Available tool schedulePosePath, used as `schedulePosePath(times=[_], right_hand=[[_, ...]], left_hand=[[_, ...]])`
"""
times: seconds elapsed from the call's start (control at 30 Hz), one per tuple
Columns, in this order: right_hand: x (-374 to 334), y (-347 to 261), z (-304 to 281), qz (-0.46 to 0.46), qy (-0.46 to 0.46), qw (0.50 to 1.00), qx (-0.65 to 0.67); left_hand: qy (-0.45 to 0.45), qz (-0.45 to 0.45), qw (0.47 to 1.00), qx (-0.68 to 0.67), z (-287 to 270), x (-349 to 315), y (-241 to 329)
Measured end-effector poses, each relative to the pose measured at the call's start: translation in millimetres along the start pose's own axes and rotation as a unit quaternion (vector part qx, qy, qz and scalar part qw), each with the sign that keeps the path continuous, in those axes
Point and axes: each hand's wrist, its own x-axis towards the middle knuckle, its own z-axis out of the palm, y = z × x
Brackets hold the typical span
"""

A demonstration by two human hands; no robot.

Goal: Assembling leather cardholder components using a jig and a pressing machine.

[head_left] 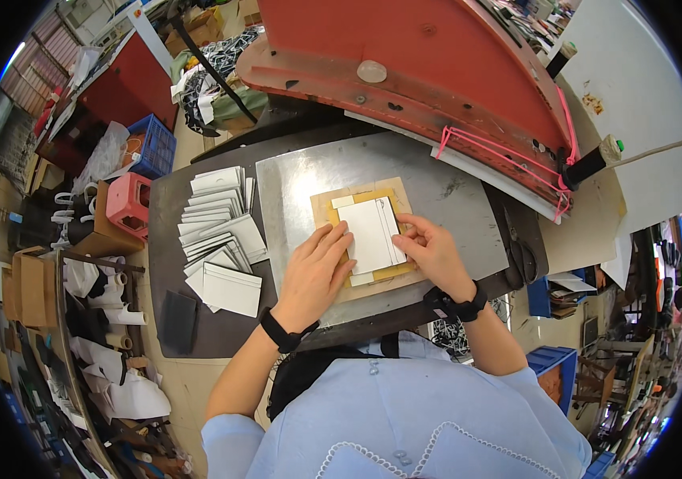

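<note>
A white rectangular piece [369, 237] with thin lines along its right side lies in front of me. Beneath it is a yellow frame-like template [399, 198], which rests on a tan board [322, 201]. My left hand [314, 270] lies along the piece's left edge, fingers stretched out and fingertips touching it. At the opposite edge, my right hand [434, 249] has its thumb and fingers closed on the piece's border. Both wrists wear black bands. To the left, several similar white pieces [217, 214] lie in an overlapping, fanned pile.
The tan board sits on a metal plate [293, 180] over a dark table. A large red machine [405, 60] with pink cord overhangs the far side. Black scissors [523, 259] lie at the right edge; a dark flat block [177, 321] is at the near left. A pink stool [128, 205] stands beyond.
</note>
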Motion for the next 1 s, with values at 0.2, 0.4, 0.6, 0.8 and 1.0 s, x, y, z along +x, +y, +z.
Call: schedulePosePath(times=[0.2,0.4,0.6,0.8,1.0], right_hand=[[1.5,-0.9,-0.2,-0.007,-0.001,0.999,-0.032],[0.4,4.7,3.1,-0.049,0.028,0.995,-0.088],[-0.4,1.8,6.6,-0.025,0.025,0.999,-0.009],[-0.3,4.6,4.3,-0.034,0.021,0.998,-0.049],[-1.5,2.0,7.7,-0.101,0.03,0.989,-0.104]], left_hand=[[-0.012,0.004,1.0,0.012,0.8,-0.4,-1.2],[-0.022,-0.006,1.0,0.009,2.2,-1.5,-8.0],[-0.021,-0.007,1.0,0.005,1.1,-0.2,-6.1],[-0.015,-0.008,1.0,0.004,1.8,-2.3,-4.5],[-0.019,-0.006,1.0,0.008,1.8,-3.8,-5.5]])
